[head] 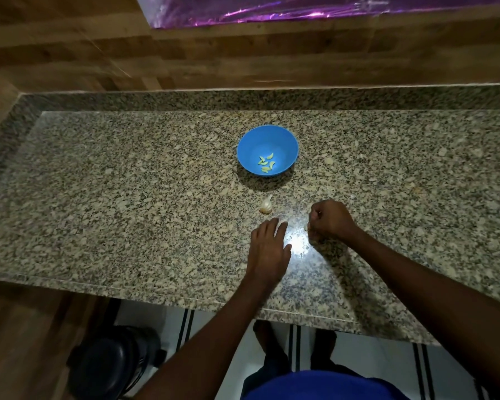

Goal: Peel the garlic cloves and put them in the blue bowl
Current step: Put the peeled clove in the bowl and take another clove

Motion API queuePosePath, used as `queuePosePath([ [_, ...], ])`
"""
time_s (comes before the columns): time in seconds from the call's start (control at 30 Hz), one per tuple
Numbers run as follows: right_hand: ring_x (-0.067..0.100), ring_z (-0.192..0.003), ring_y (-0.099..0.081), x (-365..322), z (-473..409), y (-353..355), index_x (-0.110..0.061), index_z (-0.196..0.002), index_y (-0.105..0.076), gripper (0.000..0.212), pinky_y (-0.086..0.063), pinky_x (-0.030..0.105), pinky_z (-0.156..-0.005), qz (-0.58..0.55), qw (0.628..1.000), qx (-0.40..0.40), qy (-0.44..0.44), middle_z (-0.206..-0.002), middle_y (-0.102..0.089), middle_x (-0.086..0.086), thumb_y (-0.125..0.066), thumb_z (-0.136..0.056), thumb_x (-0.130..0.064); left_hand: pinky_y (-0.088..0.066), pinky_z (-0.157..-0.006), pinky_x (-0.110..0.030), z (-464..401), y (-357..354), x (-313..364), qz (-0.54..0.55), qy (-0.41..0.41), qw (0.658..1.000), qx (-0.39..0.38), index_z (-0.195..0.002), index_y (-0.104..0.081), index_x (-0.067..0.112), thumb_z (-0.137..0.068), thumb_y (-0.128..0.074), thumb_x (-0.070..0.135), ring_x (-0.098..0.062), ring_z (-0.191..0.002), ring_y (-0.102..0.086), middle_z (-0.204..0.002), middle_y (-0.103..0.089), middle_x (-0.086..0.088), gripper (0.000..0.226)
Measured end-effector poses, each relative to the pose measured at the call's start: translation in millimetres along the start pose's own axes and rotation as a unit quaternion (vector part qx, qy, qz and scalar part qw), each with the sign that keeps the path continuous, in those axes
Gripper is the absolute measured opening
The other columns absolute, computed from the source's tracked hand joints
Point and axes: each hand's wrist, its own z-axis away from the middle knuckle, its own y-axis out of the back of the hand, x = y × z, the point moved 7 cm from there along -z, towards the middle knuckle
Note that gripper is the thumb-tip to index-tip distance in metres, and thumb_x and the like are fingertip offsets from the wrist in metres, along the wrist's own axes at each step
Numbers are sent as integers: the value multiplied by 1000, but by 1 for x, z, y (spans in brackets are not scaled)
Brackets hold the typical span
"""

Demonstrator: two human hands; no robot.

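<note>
Garlic cloves (266,164), peeled and pale yellow-green, lie together in the bottom of the blue bowl (267,150), which stands on the speckled granite desk (127,197) a little beyond the hands. No brand, label or writing can be read anywhere.

Just in front of the bowl, apart from it, a garlic bulb (266,205) with its papery white skin rests on the desk, tip pointing away from the person.

The left hand (269,246) lies palm down with fingers straight and slightly spread, fingertips on or just above the desk near the bulb but not touching it; it holds nothing. The right hand (331,220) is curled into a loose fist — a small pale piece (306,226) shows at its lower edge, pinched in the fingers; whether it is a clove or a scrap of skin cannot be told, since the fingers cover most of it.

A bright glare on the polished stone between the hands washes out that patch. Below the desk edge a dark round stool (113,362) is blurred — the person's blue shirt (324,385) is cut off at the bottom.
</note>
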Motion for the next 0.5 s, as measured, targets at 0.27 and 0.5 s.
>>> queuePosePath([
  [0.27, 38, -64, -58, -31, 16, -13, -16, -63, -42, 32, -32, 32, -56, 88, 993, 19, 71, -63, -58, 14, -61, -88, -19, -41, -103, -46, 1, 1, 3, 5, 22, 1000, -2, -140, -50, 12, -91, -64, 31, -30, -129, -47, -144, -50, -12, 54],
  [0.5, 23, -63, -66, 4, 21, -8, -15, -66, -59, 18, -45, 29, -55, -64, 996, 49, -23, -58, -62, -2, -68, -82, -11, -41, -97, -43, -6, 6, -1, 61, 33, 998, 5, -128, -60, 15, -85, -70, 25, -30, -120, -48, -133, -55, -10, 45],
])
